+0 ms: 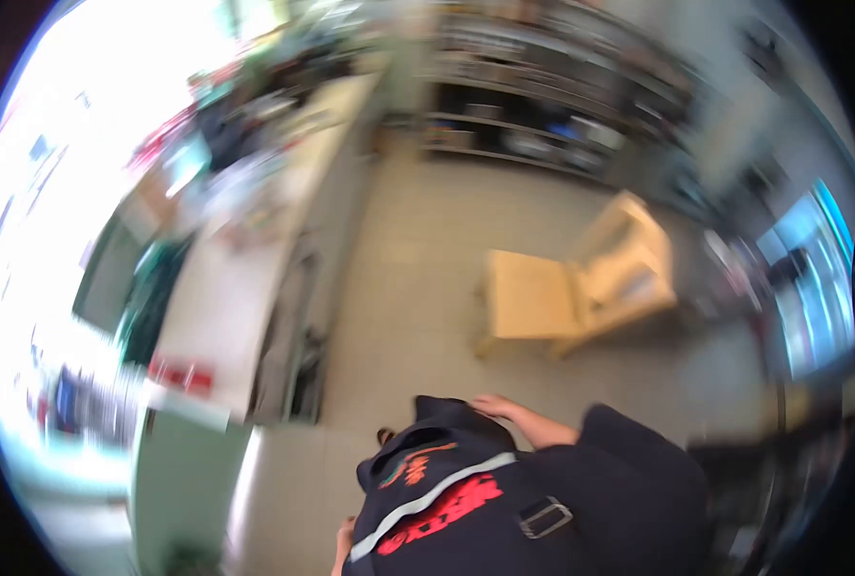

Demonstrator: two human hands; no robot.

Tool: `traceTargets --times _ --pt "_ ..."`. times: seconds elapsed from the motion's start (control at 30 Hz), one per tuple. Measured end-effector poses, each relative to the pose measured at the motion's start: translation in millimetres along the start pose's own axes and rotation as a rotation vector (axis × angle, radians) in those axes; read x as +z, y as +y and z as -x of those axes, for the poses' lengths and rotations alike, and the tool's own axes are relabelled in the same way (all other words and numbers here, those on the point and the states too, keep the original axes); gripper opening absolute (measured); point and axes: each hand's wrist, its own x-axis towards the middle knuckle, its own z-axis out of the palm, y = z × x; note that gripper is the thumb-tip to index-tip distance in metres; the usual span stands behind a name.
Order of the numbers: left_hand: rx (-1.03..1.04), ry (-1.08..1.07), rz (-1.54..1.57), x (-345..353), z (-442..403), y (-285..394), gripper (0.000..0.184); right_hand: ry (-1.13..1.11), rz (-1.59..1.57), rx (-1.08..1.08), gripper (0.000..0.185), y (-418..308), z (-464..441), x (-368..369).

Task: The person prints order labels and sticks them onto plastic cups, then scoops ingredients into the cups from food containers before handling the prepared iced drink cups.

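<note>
Dark cloth with red lettering, a pale stripe and a metal buckle, an apron [446,480], covers my body at the bottom of the view. My right hand [493,405] is beside the apron's upper edge, with its fingers blurred and partly hidden by the cloth. Only a sliver of my left hand [346,534] shows at the apron's lower left edge, and its fingers are hidden. In neither hand can I make out a held thing. Ahead of my right hand stands a light wooden chair [533,296] on the tiled floor.
A long counter [230,298] runs along the left, bearing a blurred plastic bag [245,197] and a red item [182,375]. Metal shelves [523,120] with several wares stand at the back. Dark, blurred equipment lines the right side. The floor [403,240] lies between.
</note>
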Motion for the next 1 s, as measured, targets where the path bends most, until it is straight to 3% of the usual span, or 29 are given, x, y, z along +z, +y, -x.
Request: traceTargets --times 0.03,0.1,0.17,0.23,0.3,0.37,0.4,0.43,0.5,0.57,0.6,0.67,0.7,0.73,0.8,0.83,0.93,1.0 --pt "0.081 -0.009 -0.060 -36.8 -32.3 23.0 0.036 0.098 -0.149 -0.114 0.047 -1.7 -28.2 13.4" --pt "0.213 -0.027 -0.135 -96.3 -85.5 80.6 0.036 0.290 0.076 -0.237 0.051 -24.2 -62.5 40.6" --pt "0.304 -0.016 -0.200 -136.0 -124.6 121.6 0.036 0.415 -0.037 -0.229 0.052 -51.7 -59.3 65.7" --pt "0.390 0.004 -0.222 -158.2 -154.6 147.1 0.036 0.268 -0.136 -0.212 0.055 -74.3 -41.7 78.3" --pt "0.504 0.027 -0.246 -168.8 -187.4 181.1 0.036 0.106 -0.164 -0.168 0.060 -10.8 -84.0 97.9" --pt "0.586 0.089 -0.392 -179.2 -212.0 215.7 0.031 0.143 -0.496 0.188 0.061 5.1 -62.9 119.3" --pt "0.601 0.071 -0.392 -177.8 -217.6 229.0 0.031 0.196 -0.435 0.309 0.058 2.0 -26.8 126.6" --pt "0.619 0.184 -0.525 -175.0 -221.5 249.1 0.032 0.246 -0.370 0.430 0.055 -1.4 7.3 126.2" --pt "0.620 0.311 -0.689 -204.9 -218.5 267.2 0.033 0.114 0.113 0.421 0.046 39.2 7.0 133.1" --pt "0.983 0.709 -0.523 -208.2 -181.2 304.4 0.043 0.235 -0.054 0.644 0.041 87.4 3.8 156.9" --pt "0.983 0.714 -0.520 -211.6 -189.1 307.0 0.043 0.237 -0.050 0.641 0.041 93.4 -0.6 154.5" --pt "0.396 1.235 -1.592 -227.5 -209.1 293.6 0.093 0.213 -0.107 0.652 0.041 98.1 -11.0 152.1" --pt "0.365 1.057 -1.303 -231.8 -195.2 281.7 0.092 0.198 -0.131 0.655 0.041 99.5 -17.0 149.5" --pt "0.354 1.063 -1.290 -229.7 -183.0 273.8 0.092 0.192 -0.152 0.662 0.041 102.9 -20.3 139.3" --pt "0.442 0.861 -1.003 -235.9 -171.1 275.0 0.093 0.259 -0.217 0.576 0.041 76.3 -21.8 120.6" --pt "0.417 0.906 -1.131 -233.7 -173.4 272.5 0.098 0.322 -0.231 0.478 0.041 43.7 -30.2 100.6" --pt "0.392 0.882 -1.085 -229.1 -182.6 275.5 0.099 0.560 -0.093 0.177 0.040 -0.9 -72.5 54.7" --pt "0.416 0.879 -1.059 -239.8 -172.8 261.7 0.095 0.655 -0.275 0.058 0.040 -52.5 -63.5 32.4"
